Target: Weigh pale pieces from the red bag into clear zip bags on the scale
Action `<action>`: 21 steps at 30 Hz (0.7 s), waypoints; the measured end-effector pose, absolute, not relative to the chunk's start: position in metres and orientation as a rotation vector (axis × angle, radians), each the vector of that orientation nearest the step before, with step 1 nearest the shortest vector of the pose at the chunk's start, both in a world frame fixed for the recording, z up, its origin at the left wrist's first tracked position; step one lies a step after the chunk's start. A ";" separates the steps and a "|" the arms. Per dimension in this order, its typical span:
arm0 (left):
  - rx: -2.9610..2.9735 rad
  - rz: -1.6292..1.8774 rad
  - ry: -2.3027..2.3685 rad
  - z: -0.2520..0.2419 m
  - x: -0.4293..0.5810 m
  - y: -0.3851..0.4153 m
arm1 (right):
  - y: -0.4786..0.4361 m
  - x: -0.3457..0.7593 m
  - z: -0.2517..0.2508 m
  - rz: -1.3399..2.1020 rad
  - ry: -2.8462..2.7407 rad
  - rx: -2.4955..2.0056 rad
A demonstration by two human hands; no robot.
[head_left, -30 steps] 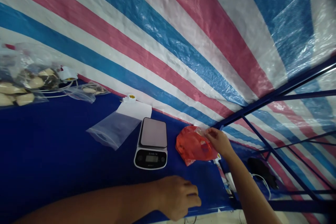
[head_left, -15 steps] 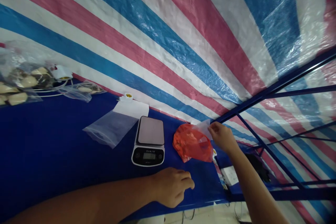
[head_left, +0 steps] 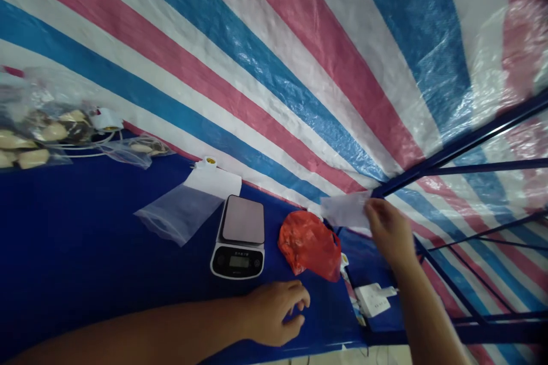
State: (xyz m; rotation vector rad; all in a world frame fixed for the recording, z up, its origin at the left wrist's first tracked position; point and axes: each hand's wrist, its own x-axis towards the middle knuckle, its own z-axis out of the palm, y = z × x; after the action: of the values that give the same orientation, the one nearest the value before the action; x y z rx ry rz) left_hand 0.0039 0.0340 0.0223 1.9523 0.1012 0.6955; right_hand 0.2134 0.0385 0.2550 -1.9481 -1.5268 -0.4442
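Note:
My right hand (head_left: 389, 229) pinches one end of a translucent plastic bag (head_left: 346, 209), raised behind and to the right of a red plastic bag (head_left: 309, 244). My left hand (head_left: 278, 312) hovers over or rests on the blue tabletop in front of the red bag; I cannot tell which. Its fingers are loosely curled and apart, with nothing in them. Left of the red bag stands a small kitchen scale (head_left: 240, 234) with a bare platform. A flat zip bag (head_left: 182, 211) lies left of the scale, partly over a white sheet (head_left: 216, 182).
Clear bags with pale pieces (head_left: 53, 131) lie at the far left, with white cords and a lamp socket (head_left: 107, 120). Another socket (head_left: 209, 163) sits by the striped sheeting (head_left: 257, 68). A white box (head_left: 373, 300) and blue metal frame bars (head_left: 458, 136) are on the right.
My right hand has moved right with the translucent bag, drawing it away from the red bag. My left hand's fingers have opened a little. The view has shifted slightly.

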 end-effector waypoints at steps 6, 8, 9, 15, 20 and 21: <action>0.948 0.553 -0.040 0.065 0.002 0.064 | -0.025 0.149 0.243 0.191 -1.102 -1.547; 0.819 0.575 -0.164 0.083 -0.015 0.077 | -0.039 0.136 0.226 0.212 -0.946 -1.514; 0.794 0.604 -0.167 0.090 -0.026 0.081 | -0.043 0.132 0.216 0.232 -0.887 -1.507; 0.916 0.821 0.420 0.094 -0.103 0.074 | -0.035 0.105 0.150 0.552 -0.833 -1.508; 1.054 0.944 0.933 0.064 -0.181 0.056 | -0.032 0.031 0.087 0.959 -0.869 -1.445; 1.093 0.960 1.024 0.058 -0.200 0.053 | -0.032 0.013 0.076 1.026 -0.855 -1.424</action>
State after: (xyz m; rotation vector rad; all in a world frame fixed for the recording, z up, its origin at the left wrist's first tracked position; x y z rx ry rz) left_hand -0.1995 0.0525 0.0580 1.0935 1.0240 0.9601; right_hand 0.0129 -0.0317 0.0760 -1.4235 -0.8554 1.0264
